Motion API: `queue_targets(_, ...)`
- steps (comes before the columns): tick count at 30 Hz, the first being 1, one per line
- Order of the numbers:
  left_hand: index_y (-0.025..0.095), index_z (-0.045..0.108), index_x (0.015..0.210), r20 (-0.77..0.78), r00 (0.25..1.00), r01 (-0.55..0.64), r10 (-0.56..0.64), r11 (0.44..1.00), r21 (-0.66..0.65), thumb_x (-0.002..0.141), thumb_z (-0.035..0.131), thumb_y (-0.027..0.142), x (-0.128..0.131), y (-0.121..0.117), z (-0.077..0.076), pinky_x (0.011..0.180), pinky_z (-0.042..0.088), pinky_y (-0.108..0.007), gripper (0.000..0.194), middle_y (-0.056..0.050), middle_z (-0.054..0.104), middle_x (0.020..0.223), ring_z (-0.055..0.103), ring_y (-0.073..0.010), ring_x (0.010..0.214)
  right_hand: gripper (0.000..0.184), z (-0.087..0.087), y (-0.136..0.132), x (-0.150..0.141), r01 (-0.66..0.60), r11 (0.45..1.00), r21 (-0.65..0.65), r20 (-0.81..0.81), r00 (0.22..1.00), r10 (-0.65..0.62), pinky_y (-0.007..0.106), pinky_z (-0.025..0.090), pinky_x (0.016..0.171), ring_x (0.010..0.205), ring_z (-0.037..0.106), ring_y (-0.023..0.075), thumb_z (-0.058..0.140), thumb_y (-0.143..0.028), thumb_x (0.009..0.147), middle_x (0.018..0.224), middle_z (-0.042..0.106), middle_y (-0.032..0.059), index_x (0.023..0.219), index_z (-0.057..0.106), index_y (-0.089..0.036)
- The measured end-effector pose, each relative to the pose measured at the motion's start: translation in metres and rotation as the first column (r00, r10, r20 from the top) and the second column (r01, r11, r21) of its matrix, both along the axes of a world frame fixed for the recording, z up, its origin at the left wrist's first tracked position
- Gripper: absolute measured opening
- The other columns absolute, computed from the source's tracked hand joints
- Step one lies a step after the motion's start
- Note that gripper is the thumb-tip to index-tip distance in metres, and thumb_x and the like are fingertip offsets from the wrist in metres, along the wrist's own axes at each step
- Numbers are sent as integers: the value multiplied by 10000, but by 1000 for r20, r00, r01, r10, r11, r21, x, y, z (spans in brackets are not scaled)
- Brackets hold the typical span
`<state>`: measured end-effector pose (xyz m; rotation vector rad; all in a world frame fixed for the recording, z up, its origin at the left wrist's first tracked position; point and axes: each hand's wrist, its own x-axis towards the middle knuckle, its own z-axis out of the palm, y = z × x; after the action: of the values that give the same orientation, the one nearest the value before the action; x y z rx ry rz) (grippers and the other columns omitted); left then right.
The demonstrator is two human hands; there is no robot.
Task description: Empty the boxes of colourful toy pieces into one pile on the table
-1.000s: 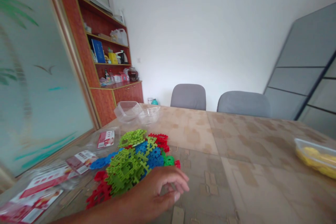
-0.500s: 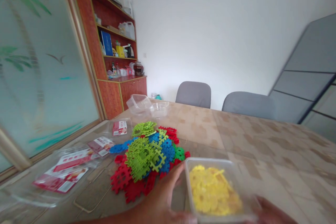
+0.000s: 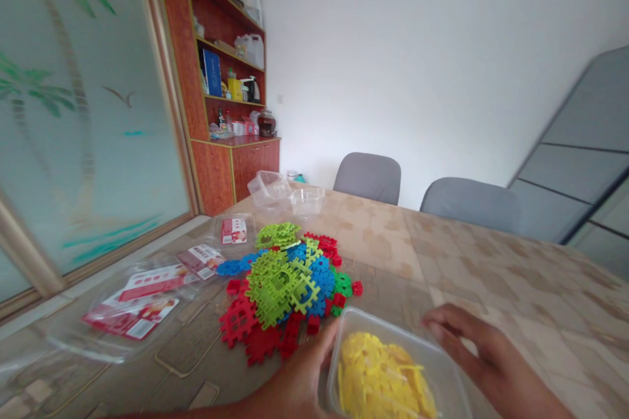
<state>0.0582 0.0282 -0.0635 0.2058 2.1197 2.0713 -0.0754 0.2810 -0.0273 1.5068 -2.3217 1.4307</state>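
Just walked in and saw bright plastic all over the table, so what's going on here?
A person sits at the table with both hands on a clear tub of yellow pieces. The left hand is against its left wall; the right hand rests by its right rim. A pile of green, blue and red interlocking pieces lies just beyond.

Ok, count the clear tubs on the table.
3: one with yellow pieces between the hands, two empty at the far left edge. More may sit out of view.
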Motion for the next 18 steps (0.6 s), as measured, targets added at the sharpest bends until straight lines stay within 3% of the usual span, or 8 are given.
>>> queue_targets(3, 147, 213, 1447, -54, 998, 13, -12, 1000, 13, 618, 799, 185, 0, -2, -13, 1097, 327, -403, 1017, -187, 285, 1461, 338, -284, 1335, 292, -2, -61, -10, -134, 990, -41, -12, 991, 133, 333, 360, 543, 621, 524, 317, 393, -355, 981, 737, 524, 18, 782, 541, -200)
queue_targets(7, 151, 214, 1463, -102, 994, 57, -45, 992, 112, 577, 807, 121, -3, -6, -23, 1123, 261, -442, 1067, -196, 255, 1472, 280, -313, 1358, 343, -21, -107, -15, -244, 965, -92, 255, 932, 260, 275, 228, 412, 493, 455, 284, 474, -448, 900, 602, 434, -12, 669, 505, -197)
queue_targets(14, 146, 216, 1474, -69, 996, 78, -62, 962, 261, 541, 873, 251, -6, -2, -11, 1118, 249, -449, 1146, -206, 220, 1483, 216, -350, 1372, 311, -30, -108, -15, -310, 942, -127, 415, 846, 334, 245, 250, 417, 470, 447, 257, 532, -456, 866, 620, 453, -16, 759, 547, -165)
queue_targets(18, 161, 206, 1481, -99, 992, 93, -79, 985, 147, 536, 874, 277, -8, 0, -4, 1125, 234, -450, 1163, -189, 274, 1467, 242, -349, 1364, 309, -31, -110, -17, -324, 929, -178, 425, 826, 369, 254, 262, 438, 503, 460, 267, 559, -449, 890, 647, 468, -7, 776, 546, -163)
